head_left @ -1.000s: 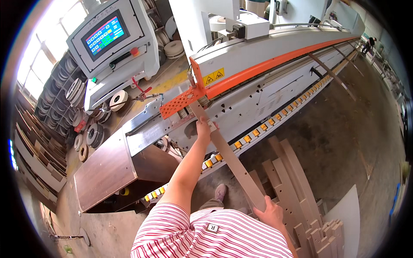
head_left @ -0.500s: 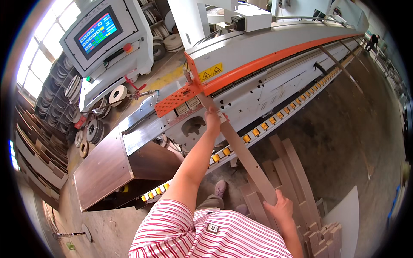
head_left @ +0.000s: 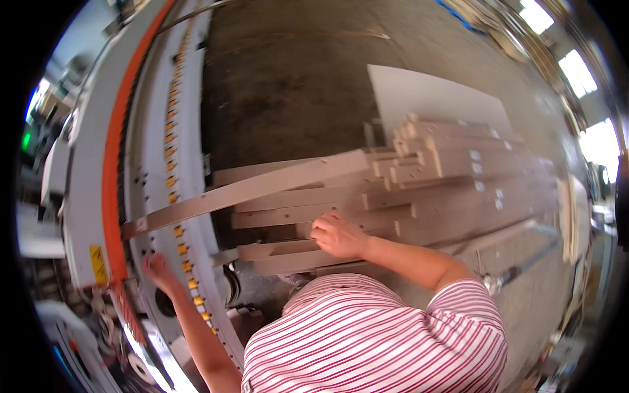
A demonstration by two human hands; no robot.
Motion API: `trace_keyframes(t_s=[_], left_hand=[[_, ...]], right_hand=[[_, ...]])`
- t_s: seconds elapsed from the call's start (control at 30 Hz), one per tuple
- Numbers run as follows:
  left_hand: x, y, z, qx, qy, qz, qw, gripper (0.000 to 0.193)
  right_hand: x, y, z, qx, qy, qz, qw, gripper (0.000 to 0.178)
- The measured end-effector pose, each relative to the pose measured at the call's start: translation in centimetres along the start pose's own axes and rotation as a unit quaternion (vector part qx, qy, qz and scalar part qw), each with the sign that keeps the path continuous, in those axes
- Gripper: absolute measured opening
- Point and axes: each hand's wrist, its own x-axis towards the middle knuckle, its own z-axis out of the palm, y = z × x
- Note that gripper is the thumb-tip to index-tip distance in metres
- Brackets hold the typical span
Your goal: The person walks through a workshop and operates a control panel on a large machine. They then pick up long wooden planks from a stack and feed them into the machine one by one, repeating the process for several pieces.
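Note:
A long brown board strip (head_left: 249,188) lies slantwise, its left end at the orange guard (head_left: 120,131) of the machine and its right end over the stacked boards. My left hand (head_left: 157,270) is just below the strip's left end, over the machine bed (head_left: 147,216), apart from the strip. Motion smears its fingers. My right hand (head_left: 339,236) hovers over the stacked brown boards (head_left: 288,216), fingers curled in, with nothing visible in them. It is apart from the long strip.
Yellow rollers (head_left: 171,164) line the machine's side rail. More brown boards (head_left: 452,170) are piled to the right, partly blurred. A pale sheet (head_left: 436,98) stands behind the pile. A dark floor (head_left: 295,85) stretches beyond the boards.
The view has swung right, toward the board pile. Both hands have let go of the strip; the right is now over the stacked boards, the left beside the strip's machine end.

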Motion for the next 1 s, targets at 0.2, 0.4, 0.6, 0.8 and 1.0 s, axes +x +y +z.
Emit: trace_keyframes(t_s=[0.2, 0.4, 0.6, 0.8, 1.0], left_hand=[[-12.0, 8.5, 10.4, 0.234, -0.055, 0.032, 0.97, 0.035], [-15.8, 6.7, 12.9, 0.183, -0.106, 0.009, 0.977, 0.032], [-19.4, 7.8, 16.0, 0.206, -0.237, -0.023, 0.949, 0.031], [-20.7, 6.9, 14.7, 0.187, -0.273, -0.07, 0.941, 0.029], [-22.8, 6.8, 14.4, 0.174, -0.271, -0.118, 0.939, 0.028]], right_hand=[[-19.0, 7.7, -3.3, -0.227, 0.007, 0.432, 0.873, 0.03], [-19.8, 10.0, -6.2, -0.208, 0.041, 0.486, 0.848, 0.04], [-20.5, 15.4, -8.4, -0.344, 0.183, 0.485, 0.783, 0.05], [-23.5, 19.3, -12.2, -0.315, 0.046, 0.52, 0.793, 0.068], [-24.0, 21.0, -13.2, -0.328, -0.022, 0.472, 0.818, 0.062]])
